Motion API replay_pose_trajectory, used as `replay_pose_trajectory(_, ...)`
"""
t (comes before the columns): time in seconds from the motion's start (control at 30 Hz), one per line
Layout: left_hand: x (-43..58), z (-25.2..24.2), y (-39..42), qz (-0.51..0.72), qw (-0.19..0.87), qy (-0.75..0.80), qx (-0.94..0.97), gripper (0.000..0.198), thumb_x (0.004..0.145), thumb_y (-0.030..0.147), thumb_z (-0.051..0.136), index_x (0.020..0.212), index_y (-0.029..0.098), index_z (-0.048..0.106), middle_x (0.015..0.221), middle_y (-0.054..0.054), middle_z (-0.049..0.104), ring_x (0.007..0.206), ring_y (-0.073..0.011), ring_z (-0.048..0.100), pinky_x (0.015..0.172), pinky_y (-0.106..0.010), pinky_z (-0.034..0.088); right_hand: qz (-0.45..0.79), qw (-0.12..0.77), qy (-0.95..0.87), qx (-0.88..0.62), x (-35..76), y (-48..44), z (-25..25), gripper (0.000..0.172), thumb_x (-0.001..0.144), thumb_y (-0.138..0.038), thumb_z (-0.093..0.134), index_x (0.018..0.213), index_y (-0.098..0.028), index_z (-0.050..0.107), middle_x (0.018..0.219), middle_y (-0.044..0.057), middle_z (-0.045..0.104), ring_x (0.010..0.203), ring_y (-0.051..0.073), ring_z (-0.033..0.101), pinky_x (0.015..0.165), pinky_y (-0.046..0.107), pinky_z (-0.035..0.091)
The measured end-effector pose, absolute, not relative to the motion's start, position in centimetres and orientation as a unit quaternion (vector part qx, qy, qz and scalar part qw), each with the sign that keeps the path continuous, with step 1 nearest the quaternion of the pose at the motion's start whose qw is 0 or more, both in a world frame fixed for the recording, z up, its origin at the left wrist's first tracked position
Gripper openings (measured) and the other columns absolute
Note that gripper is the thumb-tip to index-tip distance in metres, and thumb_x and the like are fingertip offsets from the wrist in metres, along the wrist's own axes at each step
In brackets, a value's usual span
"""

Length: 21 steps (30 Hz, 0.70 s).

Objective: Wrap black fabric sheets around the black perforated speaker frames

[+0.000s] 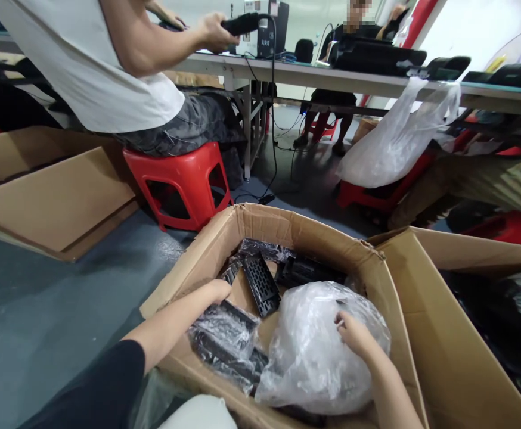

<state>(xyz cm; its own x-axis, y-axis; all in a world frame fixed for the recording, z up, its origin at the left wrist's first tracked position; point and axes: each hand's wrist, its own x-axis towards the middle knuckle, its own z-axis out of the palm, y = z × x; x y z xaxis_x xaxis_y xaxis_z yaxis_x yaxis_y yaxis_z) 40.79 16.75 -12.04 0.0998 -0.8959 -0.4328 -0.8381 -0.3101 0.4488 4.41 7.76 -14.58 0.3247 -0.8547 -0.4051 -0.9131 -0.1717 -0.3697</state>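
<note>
Overview of a floor work area, viewed from the wearer's head. **Far:** a long workbench [332, 74] crosses the view, with black items along its top. A seated person [343, 44] is visible beyond it. **Left of centre:** a co-worker [108, 71] in a white T-shirt sits on a low red plastic stool [184, 185] facing the bench, one hand closed around a black handheld object [242, 24] of uncertain kind. **Right:** a clear plastic bag [399, 137] hangs beside the bench above a second red stool [377, 196]. **Left, on the grey floor:** flattened cardboard sheets [50, 196], apparently laid aside to keep them out of the way.

**Near:** an open corrugated carton [260, 221], its flaps splayed outward, which seems to keep the mouth unobstructed for reaching in. A second carton [439, 310] stands just to its right. Inside the near carton are a black perforated panel [260, 285], black film-wrapped parts [222, 339] at the near left, and a bulging clear plastic bundle [314, 357] at the near right, its contents obscured.

**Hands:** the left hand [218, 292] is curled narrowly just above the film-wrapped parts; any hold is hidden. The right hand [354, 336] rests on the bundle with its fingers drawn together; whether they pinch the film cannot be told.
</note>
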Motion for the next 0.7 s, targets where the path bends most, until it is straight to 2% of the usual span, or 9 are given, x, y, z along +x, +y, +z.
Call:
replay_pose_trajectory(0.07, 41.1, -10.0, 16.1, -0.325, 0.025, -0.611, 0.721, 0.006, 0.066, 0.02, 0.067, 0.065, 0.015, 0.063, 0.069, -0.002, 0.065, 0.071, -0.0175, 0.061, 0.071, -0.032, 0.046, 0.003, 0.275, 0.592, -0.758, 4.0, 7.9, -12.5, 0.029, 0.07, -0.011, 0.039, 0.085, -0.02, 0.061, 0.065, 0.003, 0.064, 0.059, 0.018, 0.059, 0.058, 0.028, 0.04)
replay_pose_trajectory(0.13, 41.4, -7.4, 15.9, -0.31, 0.03, -0.637, 0.705, 0.006, 0.059, 0.014, 0.069, 0.061, 0.019, 0.065, 0.069, -0.002, 0.067, 0.076, -0.0212, 0.062, 0.074, -0.031, 0.044, -0.125, 0.312, 0.572, -0.748, 4.7, 8.5, -10.5, 0.026, 0.072, -0.017, 0.04, 0.088, -0.02, 0.06, 0.07, 0.004, 0.065, 0.061, 0.019, 0.059, 0.06, 0.03, 0.041)
replay_pose_trajectory(0.23, 41.7, -3.3, 16.3, -0.274, 0.071, -0.664, 0.692, 0.011, 0.065, 0.019, 0.061, 0.074, 0.023, 0.068, 0.082, -0.002, 0.069, 0.086, -0.0215, 0.06, 0.079, -0.03, 0.041, -0.292, 0.421, 0.463, -0.723, 8.2, 10.4, -8.8, 0.027, 0.073, -0.025, 0.047, 0.097, -0.019, 0.058, 0.085, 0.007, 0.065, 0.075, 0.021, 0.059, 0.064, 0.032, 0.044)
replay_pose_trajectory(0.33, 40.9, -0.6, 17.2, -0.3, 0.203, -0.626, 0.69, 0.015, 0.069, 0.027, 0.057, 0.079, 0.021, 0.067, 0.084, -0.003, 0.068, 0.082, -0.0193, 0.061, 0.075, -0.027, 0.043, -0.314, 0.57, 0.389, -0.652, 12.6, 12.2, -9.2, 0.061, 0.064, -0.029, 0.066, 0.121, -0.024, 0.044, 0.114, 0.01, 0.056, 0.099, 0.023, 0.054, 0.076, 0.034, 0.045)
replay_pose_trajectory(0.4, 39.9, 0.0, 17.6, -0.35, 0.322, -0.549, 0.687, 0.02, 0.066, 0.031, 0.061, 0.081, 0.018, 0.066, 0.08, -0.003, 0.068, 0.076, -0.0185, 0.061, 0.069, -0.026, 0.045, -0.335, 0.668, 0.388, -0.539, 14.7, 12.9, -10.0, 0.074, 0.056, -0.031, 0.074, 0.123, -0.023, 0.042, 0.109, 0.01, 0.058, 0.097, 0.023, 0.055, 0.077, 0.035, 0.045)
replay_pose_trajectory(0.5, 38.1, -0.4, 18.1, -0.436, 0.46, -0.403, 0.66, 0.038, 0.056, 0.033, 0.07, 0.089, 0.017, 0.063, 0.074, -0.002, 0.066, 0.067, -0.0167, 0.06, 0.061, -0.026, 0.047, -0.352, 0.743, 0.395, -0.41, 15.7, 13.2, -10.7, 0.055, 0.061, -0.04, 0.07, 0.108, -0.02, 0.051, 0.082, 0.005, 0.065, 0.076, 0.021, 0.062, 0.066, 0.032, 0.047)
replay_pose_trajectory(0.57, 37.3, -1.1, 18.5, -0.502, 0.505, -0.323, 0.623, 0.044, 0.052, 0.033, 0.073, 0.09, 0.015, 0.061, 0.068, -0.002, 0.064, 0.059, -0.0149, 0.059, 0.058, -0.026, 0.047, -0.346, 0.776, 0.367, -0.378, 15.4, 13.3, -10.5, 0.042, 0.065, -0.041, 0.067, 0.099, -0.02, 0.055, 0.08, 0.005, 0.066, 0.071, 0.021, 0.063, 0.063, 0.031, 0.047)
replay_pose_trajectory(0.63, 36.7, -1.8, 19.0, -0.526, 0.53, -0.278, 0.604, 0.038, 0.054, 0.037, 0.071, 0.083, 0.013, 0.062, 0.062, -0.001, 0.062, 0.053, -0.0131, 0.056, 0.055, -0.025, 0.046, -0.347, 0.797, 0.346, -0.353, 14.8, 13.3, -10.2, 0.036, 0.065, -0.038, 0.068, 0.094, -0.02, 0.057, 0.082, 0.005, 0.067, 0.072, 0.021, 0.063, 0.064, 0.032, 0.048)
replay_pose_trajectory(0.7, 36.6, -2.3, 19.5, -0.479, 0.54, -0.285, 0.63, 0.03, 0.059, 0.04, 0.066, 0.072, 0.012, 0.062, 0.058, -0.001, 0.06, 0.051, -0.0114, 0.053, 0.052, -0.023, 0.043, -0.359, 0.798, 0.35, -0.334, 14.4, 13.3, -10.2, 0.035, 0.064, -0.038, 0.069, 0.091, -0.02, 0.057, 0.079, 0.004, 0.067, 0.071, 0.022, 0.064, 0.064, 0.032, 0.048)
